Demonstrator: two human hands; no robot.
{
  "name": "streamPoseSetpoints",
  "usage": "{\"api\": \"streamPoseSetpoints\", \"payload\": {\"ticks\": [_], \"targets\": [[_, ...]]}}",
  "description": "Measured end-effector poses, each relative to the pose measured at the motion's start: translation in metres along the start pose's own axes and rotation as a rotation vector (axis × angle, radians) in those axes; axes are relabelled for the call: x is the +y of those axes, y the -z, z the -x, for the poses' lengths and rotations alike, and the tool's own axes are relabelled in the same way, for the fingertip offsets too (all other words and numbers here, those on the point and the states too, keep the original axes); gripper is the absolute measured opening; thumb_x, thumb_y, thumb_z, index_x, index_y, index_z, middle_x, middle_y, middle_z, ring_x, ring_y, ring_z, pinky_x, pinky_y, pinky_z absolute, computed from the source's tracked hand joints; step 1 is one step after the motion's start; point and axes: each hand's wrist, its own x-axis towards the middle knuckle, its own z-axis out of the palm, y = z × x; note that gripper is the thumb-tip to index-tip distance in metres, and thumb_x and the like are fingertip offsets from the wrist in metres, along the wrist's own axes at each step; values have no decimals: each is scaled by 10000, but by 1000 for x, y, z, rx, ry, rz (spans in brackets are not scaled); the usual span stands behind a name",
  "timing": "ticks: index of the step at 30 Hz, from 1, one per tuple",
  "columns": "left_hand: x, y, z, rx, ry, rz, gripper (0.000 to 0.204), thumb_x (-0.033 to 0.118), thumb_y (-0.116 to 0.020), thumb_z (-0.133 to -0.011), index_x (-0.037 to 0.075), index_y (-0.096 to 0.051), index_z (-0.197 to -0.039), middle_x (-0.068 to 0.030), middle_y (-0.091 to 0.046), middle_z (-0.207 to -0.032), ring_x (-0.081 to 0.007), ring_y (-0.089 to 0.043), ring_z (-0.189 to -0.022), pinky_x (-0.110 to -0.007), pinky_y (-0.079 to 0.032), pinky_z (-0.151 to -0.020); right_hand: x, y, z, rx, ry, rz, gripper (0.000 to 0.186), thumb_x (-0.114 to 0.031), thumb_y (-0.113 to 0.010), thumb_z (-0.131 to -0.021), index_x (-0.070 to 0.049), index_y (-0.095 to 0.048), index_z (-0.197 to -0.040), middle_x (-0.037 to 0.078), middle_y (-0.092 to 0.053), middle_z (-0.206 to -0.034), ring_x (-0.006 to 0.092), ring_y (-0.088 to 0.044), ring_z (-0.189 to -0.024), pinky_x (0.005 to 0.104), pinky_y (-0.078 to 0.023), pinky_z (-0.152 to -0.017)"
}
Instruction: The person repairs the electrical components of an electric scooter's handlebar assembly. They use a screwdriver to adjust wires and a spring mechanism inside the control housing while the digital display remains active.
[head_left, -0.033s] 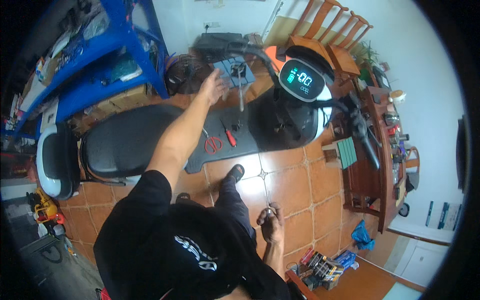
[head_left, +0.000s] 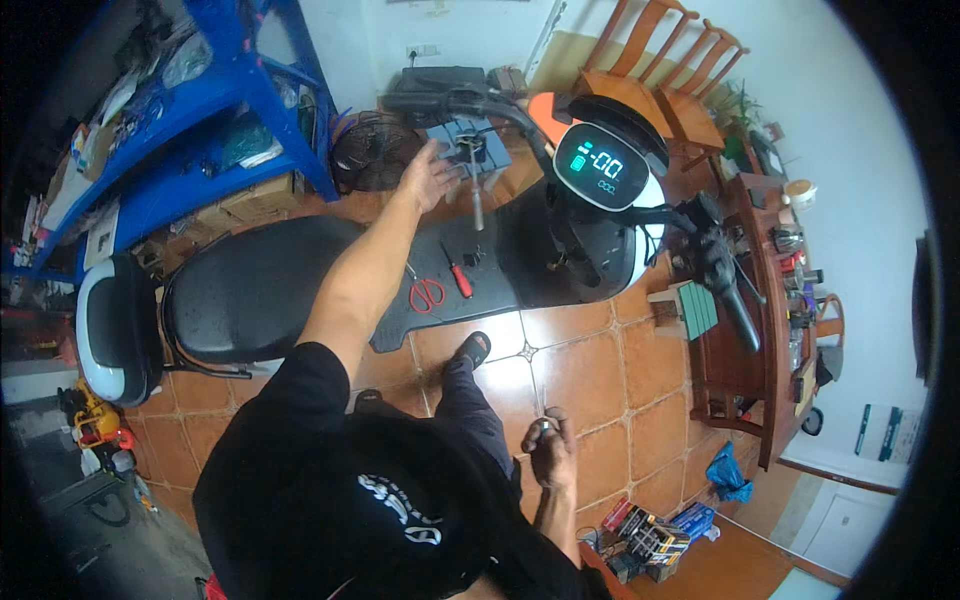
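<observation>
My left hand (head_left: 428, 178) reaches over the scooter's footboard with its fingers apart, holding nothing, just left of a metal-handled tool (head_left: 476, 200) that stands out below the left handlebar (head_left: 460, 100). A blue-grey slatted stool (head_left: 498, 152) is behind that tool. Low in the view, my right hand (head_left: 550, 450) grips a slim tool with a thin metal shaft (head_left: 545, 398), likely a screwdriver. On the black footboard (head_left: 450, 300) lie red-handled scissors (head_left: 426, 295), a red screwdriver (head_left: 459, 280) and small dark pieces. The lit display (head_left: 603, 166) sits at the scooter's front.
A blue shelf rack (head_left: 285, 140) is at the back left beside a black fan (head_left: 365, 150). Wooden chairs (head_left: 625, 75) stand behind the scooter. A wooden desk (head_left: 740, 420) with items is at right, a green-topped stool (head_left: 690, 308) beside it. Boxes (head_left: 650, 540) lie low right.
The handlebar and display have shifted slightly, the display a little downward. Both my hands have moved slightly to the right, the right one still gripping its tool.
</observation>
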Motion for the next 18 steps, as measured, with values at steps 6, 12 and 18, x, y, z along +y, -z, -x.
{"api": "streamPoseSetpoints", "payload": {"ticks": [6,12,18], "targets": [[-25,-17,-26,-339,181,324,608,562,-522,-913,77,-526,-1280,-225,-561,-1275,-417,-574,-1113,-531,-460,-951,-91,34,-76,-93,-84,221,481,-202,-547,-972,-45,-369,-1390,57,-544,-761,144,-510,-644,281,-440,-617],[-19,-20,6,-442,223,373,576,505,-405,-939,32,-572,-1222,-263,-659,-1052,-425,-669,-892,-501,-570,-746,-114,18,-149,-161,-111,355,338,-135,-497,-983,-19,-438,-1295,76,-569,-832,132,-512,-693,255,-434,-614],[-4,-71,70,-226,141,262,652,590,-306,-961,38,-593,-1155,-186,-683,-951,-390,-676,-842,-485,-559,-721,-112,-27,-179,-166,183,532,177,59,-412,-881,-38,-440,-1025,44,-525,-872,90,-469,-743,230,-416,-641]]}}
